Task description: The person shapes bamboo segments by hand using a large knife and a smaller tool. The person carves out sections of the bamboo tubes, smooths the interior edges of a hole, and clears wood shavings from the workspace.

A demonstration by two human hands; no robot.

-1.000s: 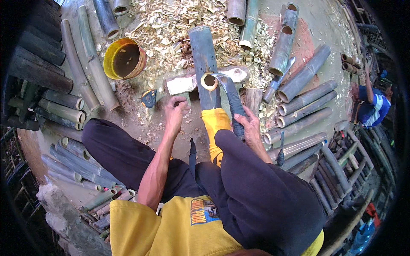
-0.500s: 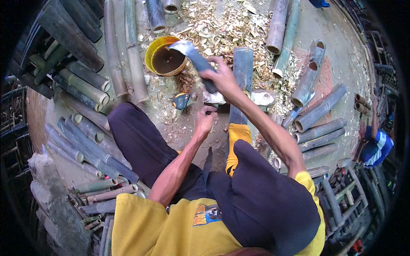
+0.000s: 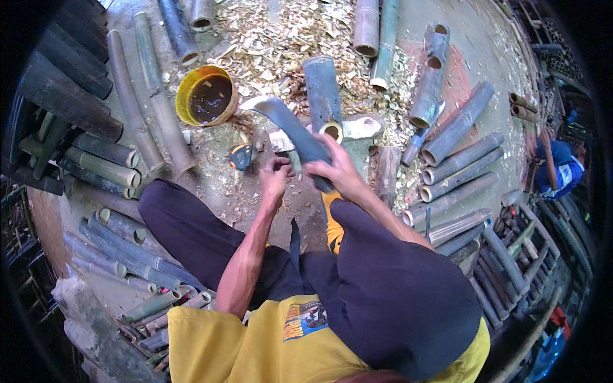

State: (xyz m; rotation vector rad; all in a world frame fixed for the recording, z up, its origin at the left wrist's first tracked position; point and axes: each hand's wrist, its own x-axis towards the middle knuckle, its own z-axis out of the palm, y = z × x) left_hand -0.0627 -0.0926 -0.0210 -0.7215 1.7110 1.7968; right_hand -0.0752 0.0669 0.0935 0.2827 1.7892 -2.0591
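Note:
My right hand [image 3: 336, 170] grips the handle of a large chopping knife [image 3: 286, 120], whose broad blade points up and to the left. My left hand [image 3: 276, 177] is just left of it, fingers curled on a thin greenish bamboo piece [image 3: 294, 162] that meets the knife near its handle. A thick bamboo tube [image 3: 320, 86] lies straight ahead on the ground, its cut end [image 3: 331, 131] facing me. It rests by a pale wooden block [image 3: 361, 126]. My dark-trousered legs and a yellow boot [image 3: 331, 225] sit below the hands.
A yellow bucket [image 3: 205, 96] of dark liquid stands at the upper left. Wood shavings [image 3: 274, 32] cover the ground ahead. Bamboo poles lie stacked on the left [image 3: 115, 153] and the right [image 3: 456, 159]. Another person in blue [image 3: 557, 171] is at the far right.
My right hand lifted the knife from beside the bamboo tube, swung it up toward the bucket, then brought it back down against the piece in my left hand.

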